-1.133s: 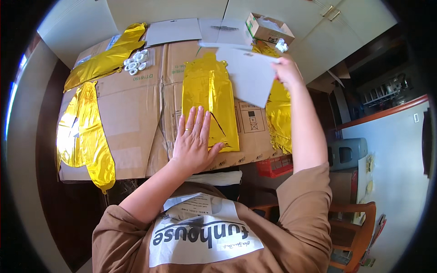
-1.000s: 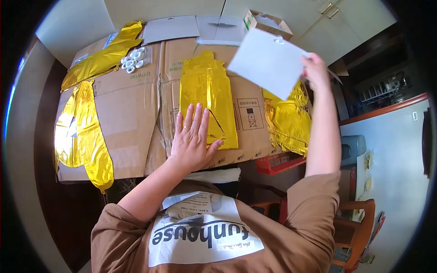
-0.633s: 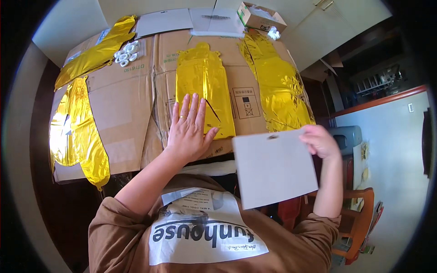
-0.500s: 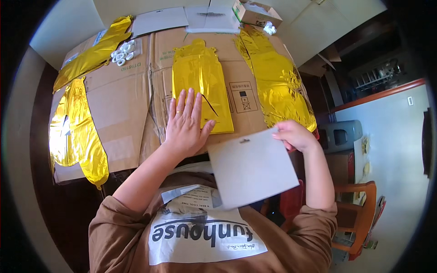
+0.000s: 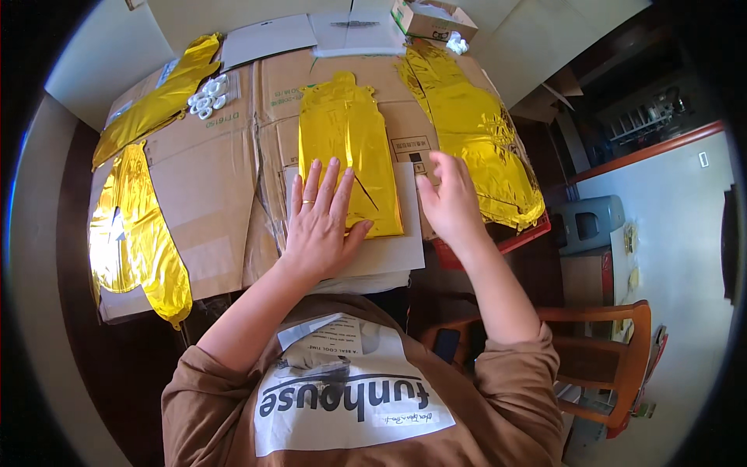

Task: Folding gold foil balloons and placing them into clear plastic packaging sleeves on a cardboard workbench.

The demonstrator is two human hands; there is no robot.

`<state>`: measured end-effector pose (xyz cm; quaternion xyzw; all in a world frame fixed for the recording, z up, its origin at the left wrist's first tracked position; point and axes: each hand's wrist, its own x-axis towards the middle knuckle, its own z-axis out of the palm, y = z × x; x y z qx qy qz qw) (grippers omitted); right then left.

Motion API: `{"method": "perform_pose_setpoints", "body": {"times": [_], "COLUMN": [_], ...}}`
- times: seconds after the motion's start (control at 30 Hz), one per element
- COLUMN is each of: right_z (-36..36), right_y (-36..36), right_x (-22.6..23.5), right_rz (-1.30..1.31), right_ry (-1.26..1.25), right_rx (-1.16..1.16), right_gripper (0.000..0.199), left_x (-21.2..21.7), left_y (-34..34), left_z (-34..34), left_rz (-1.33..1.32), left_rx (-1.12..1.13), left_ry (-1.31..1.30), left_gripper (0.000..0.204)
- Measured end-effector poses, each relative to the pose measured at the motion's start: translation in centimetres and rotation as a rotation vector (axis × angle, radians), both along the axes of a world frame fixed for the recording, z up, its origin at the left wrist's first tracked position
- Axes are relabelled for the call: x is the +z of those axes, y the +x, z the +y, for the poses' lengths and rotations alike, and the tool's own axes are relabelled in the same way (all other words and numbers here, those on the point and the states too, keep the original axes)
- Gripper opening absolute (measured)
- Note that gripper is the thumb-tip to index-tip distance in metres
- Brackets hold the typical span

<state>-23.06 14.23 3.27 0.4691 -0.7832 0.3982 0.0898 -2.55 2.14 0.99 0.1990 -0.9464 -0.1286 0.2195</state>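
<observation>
A flat, folded gold foil balloon (image 5: 342, 136) lies on the cardboard in front of me. Under its lower part is a pale grey card (image 5: 381, 255), whose edges stick out at the sides and bottom. My left hand (image 5: 321, 222), fingers stretched, lies flat across the lower left of the foil. To the right of the card, my right hand (image 5: 451, 198) hovers with thumb and forefinger apart and the other fingers curled; nothing shows in it.
Further gold foil balloons lie at the right (image 5: 467, 132), far left (image 5: 159, 101) and near left (image 5: 136, 226). White ribbon rolls (image 5: 208, 97) sit in a clear bag. At the back are another card (image 5: 268, 40) and an open box (image 5: 433, 19). A wooden chair (image 5: 595, 358) stands at right.
The grey card, earlier held by my right hand near my body, is now under the folded balloon. My right hand has let go and moved forward and left. My left hand stays on the foil.
</observation>
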Motion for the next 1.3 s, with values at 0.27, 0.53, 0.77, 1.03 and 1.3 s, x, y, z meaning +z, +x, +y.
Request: {"method": "perform_pose_setpoints", "body": {"times": [0.27, 0.53, 0.77, 1.03, 1.3], "right_z": [4.6, 2.4, 1.6, 1.9, 2.4], "right_y": [3.7, 2.9, 3.0, 4.0, 4.8], "right_x": [1.0, 2.4, 2.3, 2.7, 2.1], "right_rz": [-0.525, -0.485, -0.756, -1.437, -1.552], "right_ry": [0.448, 0.709, 0.854, 0.546, 0.353], "right_rx": [0.008, 0.046, -0.01, -0.167, -0.221], "right_gripper": [0.03, 0.041, 0.04, 0.033, 0.027], "left_x": [0.9, 0.9, 0.1, 0.3, 0.6], "left_y": [3.8, 5.7, 5.6, 5.7, 6.4], "left_z": [-0.8, -0.4, -0.6, -0.8, -0.8], "left_rz": [0.202, 0.152, 0.128, 0.142, 0.204], "left_rx": [0.048, -0.032, -0.078, -0.081, -0.055], "left_ry": [0.223, 0.111, 0.064, 0.127, 0.284], "left_gripper": [0.066, 0.058, 0.048, 0.047, 0.049]}}
